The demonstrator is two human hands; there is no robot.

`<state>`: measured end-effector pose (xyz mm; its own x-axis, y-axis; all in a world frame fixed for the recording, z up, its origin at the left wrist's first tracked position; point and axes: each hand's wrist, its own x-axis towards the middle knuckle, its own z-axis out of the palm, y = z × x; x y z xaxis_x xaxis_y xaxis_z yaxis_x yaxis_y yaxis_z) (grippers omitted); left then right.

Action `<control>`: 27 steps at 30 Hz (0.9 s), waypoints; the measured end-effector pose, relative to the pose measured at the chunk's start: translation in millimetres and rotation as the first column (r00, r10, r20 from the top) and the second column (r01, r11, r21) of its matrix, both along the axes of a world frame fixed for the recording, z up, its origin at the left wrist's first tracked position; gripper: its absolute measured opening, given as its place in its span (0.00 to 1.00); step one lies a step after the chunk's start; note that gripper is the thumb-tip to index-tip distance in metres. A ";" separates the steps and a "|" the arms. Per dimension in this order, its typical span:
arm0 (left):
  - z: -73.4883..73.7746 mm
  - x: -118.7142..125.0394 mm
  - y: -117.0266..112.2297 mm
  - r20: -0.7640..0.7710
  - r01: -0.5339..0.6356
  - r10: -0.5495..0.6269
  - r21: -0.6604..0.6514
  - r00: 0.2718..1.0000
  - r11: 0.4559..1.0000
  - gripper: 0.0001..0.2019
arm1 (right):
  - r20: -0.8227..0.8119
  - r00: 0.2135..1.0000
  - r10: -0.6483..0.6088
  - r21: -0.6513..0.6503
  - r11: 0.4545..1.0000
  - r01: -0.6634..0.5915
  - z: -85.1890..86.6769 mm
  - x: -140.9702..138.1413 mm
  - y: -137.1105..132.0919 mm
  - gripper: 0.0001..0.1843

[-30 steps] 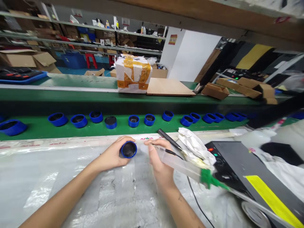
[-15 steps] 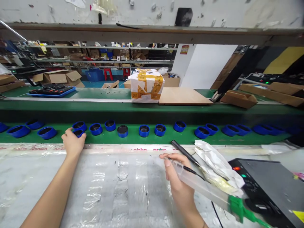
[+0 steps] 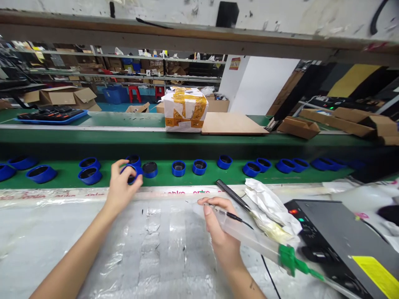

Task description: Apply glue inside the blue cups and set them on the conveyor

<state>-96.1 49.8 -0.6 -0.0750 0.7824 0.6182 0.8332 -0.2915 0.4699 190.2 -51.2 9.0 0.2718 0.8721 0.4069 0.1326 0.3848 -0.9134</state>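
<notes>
My left hand (image 3: 123, 182) is closed around a small round blue cup with a dark inside (image 3: 138, 171), gripped between thumb and fingers and tilted over the green surface. Just behind it stands another blue cup (image 3: 133, 159), and a blue cup with a dark top (image 3: 150, 169) is to its right. Held low over the plastic-covered bench, my right hand (image 3: 222, 232) is wrapped round a translucent dispensing syringe (image 3: 258, 240) with a green fitting (image 3: 287, 258) at its back end. A thin black cable runs by its fingers. The syringe's tip is hard to make out.
More blue cups (image 3: 199, 166) stand along the green strip (image 3: 165, 178). A black-handled tool (image 3: 232, 193) and crumpled white paper (image 3: 271, 203) lie beyond my right hand. At right sits a dark control box (image 3: 336, 236) with lit lamps. A taped carton (image 3: 185, 110) stands behind.
My left hand has let go of one blue cup, moved right, and taken hold of another, now tilted. My right hand keeps the syringe in about the same place. The view has shifted right.
</notes>
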 end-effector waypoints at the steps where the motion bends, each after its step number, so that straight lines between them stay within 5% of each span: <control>1: 0.5 16.2 -6.5 0.023 0.096 -0.095 -0.026 0.995 0.995 0.08 | -0.010 1.000 0.001 0.006 1.000 -0.001 -0.1 0.3 -0.7 0.01; 3: -1.9 48.7 -20.8 0.043 0.303 -0.300 -0.133 0.953 0.943 0.06 | -0.031 0.999 0.007 0.023 1.000 -0.007 -0.3 1.3 -1.9 0.01; 5: -7.6 75.1 -33.9 0.085 0.459 -0.453 -0.251 0.888 0.852 0.20 | -0.042 0.999 0.032 0.034 0.999 -0.030 -0.4 2.2 -2.1 0.02; 8: -17.0 95.7 -44.8 0.163 0.552 -0.531 -0.354 0.832 0.755 0.33 | -0.014 0.996 0.083 0.050 0.995 -0.082 -0.1 1.8 -0.5 0.03; 13: -22.7 97.6 -43.3 0.265 0.565 -0.499 -0.375 0.825 0.735 0.30 | 0.059 0.990 0.124 0.041 0.991 -0.127 0.7 -4.3 0.2 0.07; 27: -20.3 97.2 -44.7 0.219 0.622 -0.584 -0.339 0.781 0.705 0.25 | 0.035 0.994 0.100 0.061 0.993 -0.102 0.5 -10.1 3.8 0.06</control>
